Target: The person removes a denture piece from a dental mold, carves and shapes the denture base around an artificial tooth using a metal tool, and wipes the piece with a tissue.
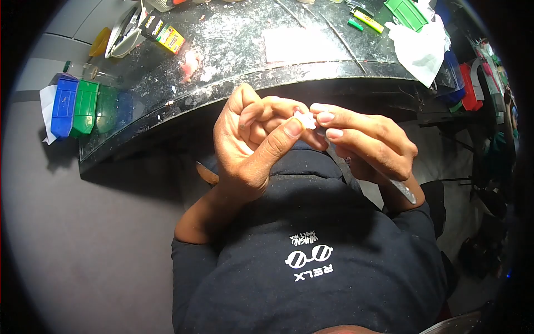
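Note:
My left hand (247, 139) pinches a small white-and-pink piece (305, 119) between thumb and fingers, above my lap and just in front of the bench edge. Its exact kind is too small and overexposed to tell. In my right hand (375, 142) is a slim metal hand tool (405, 192). The tool's flattened grey end sticks out below the palm, toward my forearm. Its other end lies by the fingertips, close to the piece; whether it touches cannot be told. My right fingers cover most of the shaft.
A dark, dusty bench (222, 42) curves ahead, bearing a white sheet (303, 44), a thin rod (342, 39), a yellow-green marker (368, 22) and a black-and-yellow box (162, 34). Blue (65, 106) and green bins (85, 108) stand left. White crumpled material (420, 47) hangs over the right edge.

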Tool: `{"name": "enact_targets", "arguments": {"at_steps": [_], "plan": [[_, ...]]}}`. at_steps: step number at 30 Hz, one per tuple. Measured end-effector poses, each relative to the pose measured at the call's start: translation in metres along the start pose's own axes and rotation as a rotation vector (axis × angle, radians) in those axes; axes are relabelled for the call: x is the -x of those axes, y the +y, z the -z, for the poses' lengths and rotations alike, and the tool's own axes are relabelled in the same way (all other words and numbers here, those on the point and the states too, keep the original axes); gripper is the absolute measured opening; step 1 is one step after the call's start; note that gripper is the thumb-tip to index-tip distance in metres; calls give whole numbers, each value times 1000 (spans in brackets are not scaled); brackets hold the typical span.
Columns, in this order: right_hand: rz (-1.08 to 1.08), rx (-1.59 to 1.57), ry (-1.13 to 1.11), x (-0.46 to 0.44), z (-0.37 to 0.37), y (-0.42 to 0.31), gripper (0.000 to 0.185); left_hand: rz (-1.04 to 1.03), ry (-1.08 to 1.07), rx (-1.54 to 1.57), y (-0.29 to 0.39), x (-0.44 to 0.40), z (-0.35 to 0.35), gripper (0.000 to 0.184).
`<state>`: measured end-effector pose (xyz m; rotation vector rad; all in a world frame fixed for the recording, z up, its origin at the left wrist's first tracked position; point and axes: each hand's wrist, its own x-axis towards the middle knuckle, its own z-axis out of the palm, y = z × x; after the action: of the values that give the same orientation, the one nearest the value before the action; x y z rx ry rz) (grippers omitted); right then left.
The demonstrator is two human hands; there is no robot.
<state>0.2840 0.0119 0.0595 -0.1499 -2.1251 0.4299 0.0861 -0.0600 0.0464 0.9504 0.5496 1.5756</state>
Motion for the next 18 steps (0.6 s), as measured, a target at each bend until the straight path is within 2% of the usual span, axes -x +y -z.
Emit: {"name": "enact_targets", "arguments": {"at_steps": [4, 7, 11, 16, 18], "plan": [[100, 37, 13, 3, -5, 11, 12, 24, 39, 50, -2, -1, 1, 34], [92, 201, 0, 10, -6, 35, 19, 37, -2, -93, 13, 4, -12, 31], [17, 184, 114, 15, 1, 39, 24, -33, 36, -125, 4, -2, 0, 34], [-15, 103, 278, 21, 1, 44, 11, -88, 50, -187, 1, -3, -4, 36], [-287, 59, 252, 26, 4, 29, 12, -79, 53, -151, 2, -4, -3, 36]]}}
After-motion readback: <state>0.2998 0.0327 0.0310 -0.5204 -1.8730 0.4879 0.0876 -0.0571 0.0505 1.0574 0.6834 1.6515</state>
